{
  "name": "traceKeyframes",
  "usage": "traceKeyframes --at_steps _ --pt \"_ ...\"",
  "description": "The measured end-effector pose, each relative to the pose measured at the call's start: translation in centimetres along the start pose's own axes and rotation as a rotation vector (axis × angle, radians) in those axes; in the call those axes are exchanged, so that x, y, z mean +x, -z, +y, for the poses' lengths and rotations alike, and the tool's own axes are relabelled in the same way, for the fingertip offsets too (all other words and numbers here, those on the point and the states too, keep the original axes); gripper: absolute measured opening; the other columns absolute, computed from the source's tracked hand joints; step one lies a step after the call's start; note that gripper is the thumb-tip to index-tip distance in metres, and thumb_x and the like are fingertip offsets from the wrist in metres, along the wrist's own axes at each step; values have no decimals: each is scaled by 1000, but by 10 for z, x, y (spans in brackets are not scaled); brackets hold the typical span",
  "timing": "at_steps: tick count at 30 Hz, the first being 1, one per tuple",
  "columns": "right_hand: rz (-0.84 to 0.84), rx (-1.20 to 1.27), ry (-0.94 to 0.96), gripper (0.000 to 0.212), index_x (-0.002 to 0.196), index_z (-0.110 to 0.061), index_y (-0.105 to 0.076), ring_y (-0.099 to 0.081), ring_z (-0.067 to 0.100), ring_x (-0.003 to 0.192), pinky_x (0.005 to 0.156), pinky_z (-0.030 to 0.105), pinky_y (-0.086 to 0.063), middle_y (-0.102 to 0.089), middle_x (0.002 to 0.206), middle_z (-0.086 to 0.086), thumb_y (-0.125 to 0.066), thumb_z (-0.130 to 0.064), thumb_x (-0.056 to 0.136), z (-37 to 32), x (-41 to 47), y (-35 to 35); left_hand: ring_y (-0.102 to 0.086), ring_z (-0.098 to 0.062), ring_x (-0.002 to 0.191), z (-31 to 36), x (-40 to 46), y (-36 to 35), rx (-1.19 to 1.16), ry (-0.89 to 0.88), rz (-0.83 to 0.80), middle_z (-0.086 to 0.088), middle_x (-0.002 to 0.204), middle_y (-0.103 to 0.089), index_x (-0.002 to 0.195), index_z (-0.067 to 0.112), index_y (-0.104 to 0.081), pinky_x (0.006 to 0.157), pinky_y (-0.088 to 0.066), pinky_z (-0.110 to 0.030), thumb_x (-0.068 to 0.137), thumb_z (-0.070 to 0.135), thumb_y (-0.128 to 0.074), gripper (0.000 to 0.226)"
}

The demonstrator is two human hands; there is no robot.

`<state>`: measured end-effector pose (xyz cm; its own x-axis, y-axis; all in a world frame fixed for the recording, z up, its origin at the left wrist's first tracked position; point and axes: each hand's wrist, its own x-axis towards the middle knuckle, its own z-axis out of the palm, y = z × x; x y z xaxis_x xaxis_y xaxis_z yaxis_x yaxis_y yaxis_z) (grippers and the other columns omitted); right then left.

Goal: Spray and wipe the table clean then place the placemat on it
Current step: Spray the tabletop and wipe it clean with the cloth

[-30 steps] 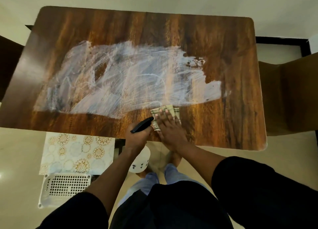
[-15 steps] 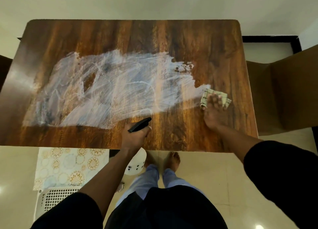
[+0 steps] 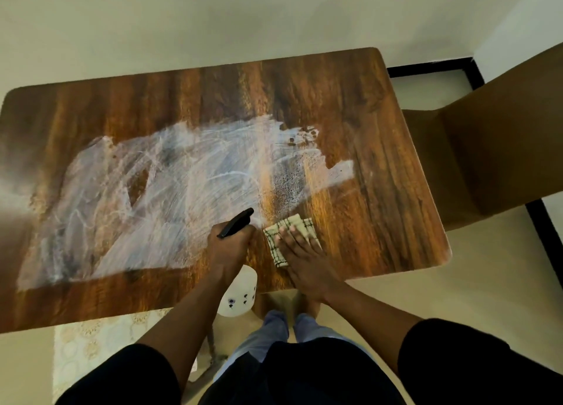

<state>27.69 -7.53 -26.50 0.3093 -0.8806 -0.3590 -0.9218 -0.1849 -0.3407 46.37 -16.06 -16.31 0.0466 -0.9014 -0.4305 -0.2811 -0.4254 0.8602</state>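
A brown wooden table [image 3: 380, 124] fills the view, with a wide white smear [image 3: 158, 185] across its left and middle. My left hand [image 3: 228, 249] grips a white spray bottle [image 3: 239, 295] with a black nozzle at the table's near edge. A fresh speckled wet patch [image 3: 286, 182] lies just beyond the nozzle. My right hand [image 3: 300, 249] presses flat on a checked cloth [image 3: 275, 243] right beside the bottle. The patterned placemat [image 3: 88, 340] lies on the floor at the lower left, partly hidden by the table and my arm.
A brown chair [image 3: 499, 149] stands against the table's right side. The wall runs behind the table's far edge. My feet and legs [image 3: 286, 325] are at the near edge on a pale tiled floor.
My right hand slid the cloth from the near middle out to the right, then back next to the bottle. A speckled wet patch has appeared ahead of the nozzle. The view has tilted.
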Motion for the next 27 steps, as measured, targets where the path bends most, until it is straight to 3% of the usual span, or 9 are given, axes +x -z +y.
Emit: traceKeyframes --at_steps 2,4,7,10,17,20,23,25,27 --pt "18 4 -5 70 166 -23 -2 18 19 157 125 42 9 13 171 -4 -21 -39 101 4 -2 7 -46 -27 56 9 4 3 14 27 -23 -33 66 -57 95 55 -82 57 -41 -41 74 33 -69 34" --pt "22 25 -73 69 165 -23 6 23 19 155 127 42 8 21 168 -5 -28 -31 105 15 -2 17 -45 -26 54 18 9 5 50 71 -47 -21 59 -57 90 45 -83 56 -40 -40 75 27 -70 27" --pt "83 102 -366 72 163 -18 12 23 22 155 129 46 -1 24 168 1 -34 -22 108 35 -2 37 -47 -25 49 24 20 10 103 84 -68 -15 59 -61 88 29 -84 56 -43 -38 85 15 -74 17" --pt "154 201 -600 67 163 -18 10 20 24 156 128 49 -3 21 169 3 -31 -26 110 65 -2 49 -50 -21 42 26 29 14 123 55 -105 -15 63 -68 77 38 -77 52 -46 -31 88 11 -74 30" --pt "191 301 -893 69 165 -17 5 19 26 157 127 50 7 20 170 5 -34 -28 109 123 21 70 -51 -15 42 29 36 5 98 67 -109 -14 66 -72 73 46 -76 57 -47 -34 71 29 -69 19" --pt "199 276 -834 71 164 -17 8 23 27 156 127 52 6 22 170 6 -34 -29 109 116 42 72 -49 -17 42 28 38 -3 89 93 -94 -22 71 -72 64 45 -76 60 -47 -38 70 30 -69 17" --pt "160 206 -634 69 164 -20 10 24 29 154 127 52 3 22 168 7 -28 -39 109 91 61 71 -51 -20 45 28 36 -11 88 104 -79 -23 71 -72 60 45 -75 60 -47 -40 71 30 -69 20" --pt "120 167 -470 68 163 -21 9 24 28 153 127 51 2 22 168 6 -25 -41 107 65 72 70 -51 -18 44 31 35 -17 76 113 -63 -18 69 -72 73 43 -79 59 -47 -39 74 28 -70 17" --pt "60 138 -285 70 163 -21 7 25 25 153 128 50 3 19 169 4 -10 -50 102 40 79 65 -52 -15 45 36 34 -25 68 109 -46 -15 68 -72 94 39 -82 57 -47 -37 77 25 -71 25"
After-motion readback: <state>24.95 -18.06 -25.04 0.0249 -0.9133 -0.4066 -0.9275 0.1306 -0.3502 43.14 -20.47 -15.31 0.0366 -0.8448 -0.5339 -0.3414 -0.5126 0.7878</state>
